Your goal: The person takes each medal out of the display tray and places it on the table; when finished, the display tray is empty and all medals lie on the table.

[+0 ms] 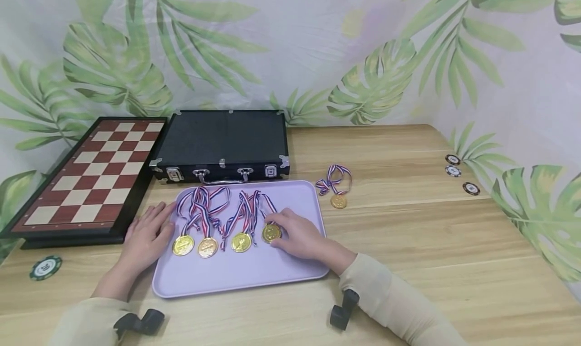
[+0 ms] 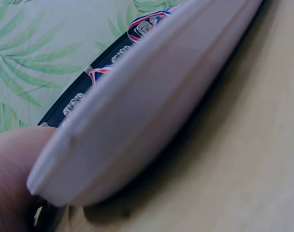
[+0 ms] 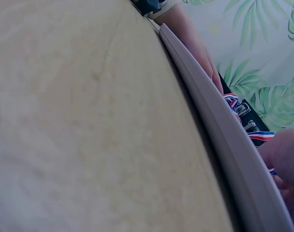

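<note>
At the left of the head view a red-and-cream chessboard [image 1: 93, 172] lies flat on the wooden table [image 1: 408, 245], with a green poker chip [image 1: 45, 268] below it near the lower left corner. Right of the board sits a closed black case [image 1: 222, 144] with metal latches.

In front of the case, in the lower middle of the frame, is a lilac tray [image 1: 254, 273]. The person's left hand [image 1: 147, 237] rests at the tray's left edge, fingers loosely spread and flat, steadying it. Four gold medals lie in a row on the tray, their striped ribbons [image 1: 213, 205] tangled above them. The right hand [image 1: 297, 235] covers the rightmost medal [image 1: 271, 232], fingertips curled onto it; it seems to be pinching or pressing the disc, though I cannot tell the exact hold.

To do this well, I judge the left hand should keep the tray from sliding, while the right sets the disc level with its neighbours and clear of the ribbons.

Further right, a fifth medal [image 1: 338, 200] lies on the bare table just off the tray's upper right corner. Three small chips [image 1: 454, 170] sit near the right edge.
</note>
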The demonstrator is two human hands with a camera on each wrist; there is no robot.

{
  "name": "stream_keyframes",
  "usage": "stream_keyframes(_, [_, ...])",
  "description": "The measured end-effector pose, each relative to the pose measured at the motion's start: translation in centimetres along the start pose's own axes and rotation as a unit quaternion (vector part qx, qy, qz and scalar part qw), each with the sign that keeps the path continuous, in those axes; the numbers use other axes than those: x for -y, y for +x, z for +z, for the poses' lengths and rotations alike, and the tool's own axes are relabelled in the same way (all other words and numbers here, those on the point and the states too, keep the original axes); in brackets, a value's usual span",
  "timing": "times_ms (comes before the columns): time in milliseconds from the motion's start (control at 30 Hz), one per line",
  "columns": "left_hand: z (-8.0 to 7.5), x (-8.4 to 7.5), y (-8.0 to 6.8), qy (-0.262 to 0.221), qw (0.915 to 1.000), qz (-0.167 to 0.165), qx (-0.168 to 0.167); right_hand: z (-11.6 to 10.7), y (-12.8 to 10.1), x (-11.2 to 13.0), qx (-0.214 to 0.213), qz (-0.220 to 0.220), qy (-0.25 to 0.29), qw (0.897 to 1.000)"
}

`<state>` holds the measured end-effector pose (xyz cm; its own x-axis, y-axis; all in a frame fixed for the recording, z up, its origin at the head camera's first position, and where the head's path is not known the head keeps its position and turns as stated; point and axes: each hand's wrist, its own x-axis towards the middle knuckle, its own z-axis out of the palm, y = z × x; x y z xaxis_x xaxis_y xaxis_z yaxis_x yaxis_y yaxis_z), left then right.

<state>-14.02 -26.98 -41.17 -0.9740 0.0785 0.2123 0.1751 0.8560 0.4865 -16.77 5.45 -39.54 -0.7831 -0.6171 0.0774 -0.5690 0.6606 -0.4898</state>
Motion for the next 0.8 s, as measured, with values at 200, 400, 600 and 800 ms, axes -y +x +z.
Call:
stream_keyframes(200, [0.0,0.1,0.1,0.0,1.0,0.002,0.002,-0.4,-0.1,-0.6,0.001,-0.05,0.066,0.997])
stream_keyframes(400, [0.0,0.2,0.1,0.0,1.0,0.001,0.001,-3.1,-0.6,-1.1,-0.028,-0.049,0.188,0.98])
stream_keyframes(600, [0.2,0.1,0.1,-0.005,1.0,0.006,0.0,-7.2,-2.0,-1.8,-0.067,-0.034,0.242,0.967])
stream_keyframes(800, [0.1,0.1,0.1,0.0,1.0,0.005,-0.002,-11.3,-3.7,-2.3,-0.11,-0.036,0.276,0.954])
